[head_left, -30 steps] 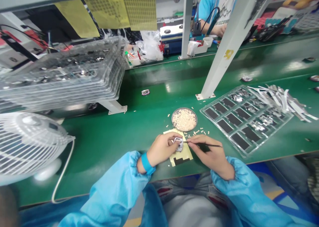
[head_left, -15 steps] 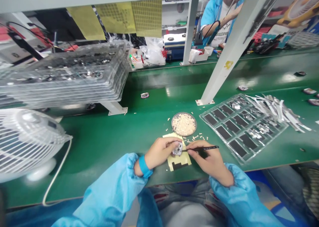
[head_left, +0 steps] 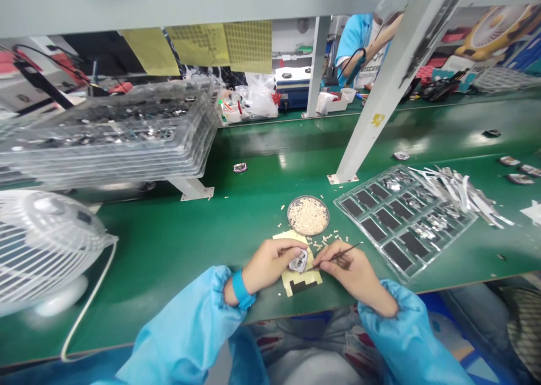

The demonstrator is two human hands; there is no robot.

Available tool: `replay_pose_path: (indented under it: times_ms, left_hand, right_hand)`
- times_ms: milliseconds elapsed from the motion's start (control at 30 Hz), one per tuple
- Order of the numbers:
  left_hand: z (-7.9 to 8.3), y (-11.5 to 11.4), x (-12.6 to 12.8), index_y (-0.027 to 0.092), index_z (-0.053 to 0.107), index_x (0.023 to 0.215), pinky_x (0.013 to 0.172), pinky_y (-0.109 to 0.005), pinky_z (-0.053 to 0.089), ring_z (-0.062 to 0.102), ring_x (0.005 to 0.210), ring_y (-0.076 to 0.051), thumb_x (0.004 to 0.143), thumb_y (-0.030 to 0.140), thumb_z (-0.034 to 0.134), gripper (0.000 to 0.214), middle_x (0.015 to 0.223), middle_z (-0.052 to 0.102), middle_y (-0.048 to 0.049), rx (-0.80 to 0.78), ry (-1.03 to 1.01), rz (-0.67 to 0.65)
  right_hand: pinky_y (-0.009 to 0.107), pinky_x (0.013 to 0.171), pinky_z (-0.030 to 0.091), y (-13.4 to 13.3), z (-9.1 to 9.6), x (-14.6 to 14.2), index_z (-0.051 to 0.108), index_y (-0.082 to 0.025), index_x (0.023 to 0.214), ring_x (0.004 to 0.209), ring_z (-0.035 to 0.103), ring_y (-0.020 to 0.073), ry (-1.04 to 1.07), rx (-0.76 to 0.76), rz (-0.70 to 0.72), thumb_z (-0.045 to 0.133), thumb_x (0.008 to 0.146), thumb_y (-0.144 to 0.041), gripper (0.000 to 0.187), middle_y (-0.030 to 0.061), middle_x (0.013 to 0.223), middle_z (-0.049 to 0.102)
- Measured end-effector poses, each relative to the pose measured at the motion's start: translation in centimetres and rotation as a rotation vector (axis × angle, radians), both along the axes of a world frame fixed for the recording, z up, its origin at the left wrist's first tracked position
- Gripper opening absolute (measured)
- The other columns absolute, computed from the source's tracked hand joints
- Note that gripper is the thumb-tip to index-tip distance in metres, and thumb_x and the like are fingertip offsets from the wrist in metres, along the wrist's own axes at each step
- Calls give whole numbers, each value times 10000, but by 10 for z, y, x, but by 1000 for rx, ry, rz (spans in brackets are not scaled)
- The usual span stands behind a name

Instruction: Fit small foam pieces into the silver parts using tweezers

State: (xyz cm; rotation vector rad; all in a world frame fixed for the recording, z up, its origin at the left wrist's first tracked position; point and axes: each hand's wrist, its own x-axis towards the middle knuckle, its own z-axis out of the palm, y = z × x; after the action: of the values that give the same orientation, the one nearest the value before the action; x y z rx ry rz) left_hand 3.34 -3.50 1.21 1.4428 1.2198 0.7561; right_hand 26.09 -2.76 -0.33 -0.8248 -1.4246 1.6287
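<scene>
My left hand [head_left: 270, 264] pinches a small white and silver square part [head_left: 298, 261] just above a yellow card [head_left: 296, 283] on the green bench. My right hand [head_left: 350, 269] grips thin black tweezers [head_left: 336, 255], and their tip touches the part's right edge. Behind the hands sits a round metal dish [head_left: 308, 215] full of tiny pale pieces, with several more scattered around it. Both arms wear light blue sleeves; a blue band circles the left wrist.
A clear tray [head_left: 403, 218] of dark rectangular parts lies to the right, with white strips [head_left: 459, 187] beyond it. A white fan [head_left: 42, 244] stands at left under stacked clear trays [head_left: 110, 131]. A slanted white post [head_left: 372, 109] rises behind. Another person in blue works far back.
The view has tilted down a little. My right hand turned the tweezers from lying level to pointing up and right, tip still at the part. My left hand keeps its hold.
</scene>
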Motion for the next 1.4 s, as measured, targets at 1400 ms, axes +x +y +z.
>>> replay_pose_path:
  times_ms: [1400]
  left_hand:
    - [6, -3, -1, 159, 591, 1109, 711, -247, 519, 640, 816, -164, 841, 241, 670, 291, 944, 671, -51, -49, -93, 40]
  right_hand:
    - [299, 536, 480, -15, 11, 49, 510, -195, 777, 508, 566, 157, 154, -150, -86, 409, 1025, -483, 393, 8, 606, 577]
